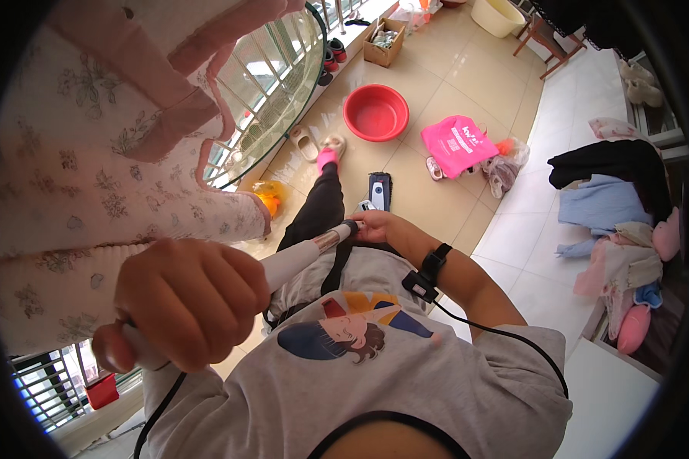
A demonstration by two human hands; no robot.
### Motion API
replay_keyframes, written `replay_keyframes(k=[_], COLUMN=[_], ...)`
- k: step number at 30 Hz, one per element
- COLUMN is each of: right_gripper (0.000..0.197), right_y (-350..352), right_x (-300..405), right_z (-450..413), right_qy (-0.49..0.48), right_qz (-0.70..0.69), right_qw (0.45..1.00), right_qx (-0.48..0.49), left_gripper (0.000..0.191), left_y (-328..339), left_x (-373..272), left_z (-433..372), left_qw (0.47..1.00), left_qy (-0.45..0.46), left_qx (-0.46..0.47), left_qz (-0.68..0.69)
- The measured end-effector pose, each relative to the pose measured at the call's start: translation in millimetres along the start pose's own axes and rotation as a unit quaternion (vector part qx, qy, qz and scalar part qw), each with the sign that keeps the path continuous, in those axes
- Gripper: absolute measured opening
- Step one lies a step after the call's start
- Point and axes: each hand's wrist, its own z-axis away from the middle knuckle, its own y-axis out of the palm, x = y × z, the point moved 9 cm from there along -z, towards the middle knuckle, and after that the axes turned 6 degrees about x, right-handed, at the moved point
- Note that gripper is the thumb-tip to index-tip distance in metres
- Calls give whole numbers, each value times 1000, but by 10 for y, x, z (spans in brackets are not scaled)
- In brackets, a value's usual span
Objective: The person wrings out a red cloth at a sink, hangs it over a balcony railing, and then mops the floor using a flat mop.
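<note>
My left hand (189, 304) is raised close to the camera, its fingers wrapped round the upper end of a white pole (293, 264). The pole slants away from me, with a rose-gold band and a dark collar farther down. At that collar my right hand (373, 226) grips the pole, its fingers partly hidden. Beyond it a dark floor-cleaner head (380, 189) with a pale blue-white top lies on the tiles. Its link to the pole is hidden behind my right hand. Whether it is a mop or a vacuum, I cannot tell.
A red plastic basin (376, 112) and a pink bag (458, 143) stand ahead on the tiled floor. Floral bedding (120, 172) hangs at the left beside a round mesh-covered frame (270, 103). Clothes (606, 203) are heaped at the right. A cardboard box (384, 46) is farther off.
</note>
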Motion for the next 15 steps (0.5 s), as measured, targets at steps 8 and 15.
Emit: replay_keyframes(k=[8, 15], right_gripper=[15, 16], right_y=[-35, -57], right_x=[-73, 33], right_z=[-153, 33], right_qy=[12, -27], right_qz=[-20, -87], right_qw=[1000, 992], right_qx=[-17, -89], left_gripper=[41, 42], left_y=[-34, -109], left_x=[-43, 7], left_z=[161, -122], left_qw=[999, 999], left_qy=[-3, 11], left_qx=[26, 45], left_qz=[-32, -11])
